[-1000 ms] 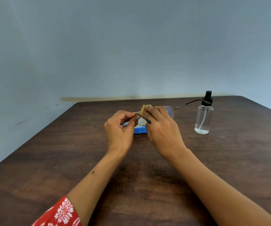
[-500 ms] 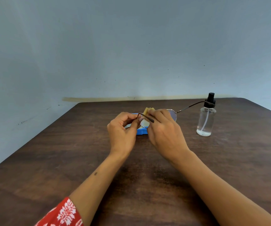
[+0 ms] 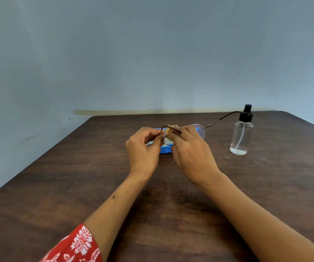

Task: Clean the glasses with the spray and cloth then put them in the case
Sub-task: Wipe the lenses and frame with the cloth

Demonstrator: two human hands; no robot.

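Above the counter [image 3: 77,186], left hand [image 3: 143,148] pinches glasses [image 3: 199,129]; right hand [image 3: 192,154] grips cloth [image 3: 171,127]; spray bottle [image 3: 241,137] at 3 o'clock.

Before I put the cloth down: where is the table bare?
Bare table runs left of the left hand, and between the right hand and the spray bottle. It is crowded mid-table, where both hands hold the glasses over the blue case.

We see soft, even, fairly dim light with no glare. Faint shadows lie on the table [image 3: 58,186] beneath the forearms. The wide lens bends the table's edges outward, and detail looks slightly soft throughout.
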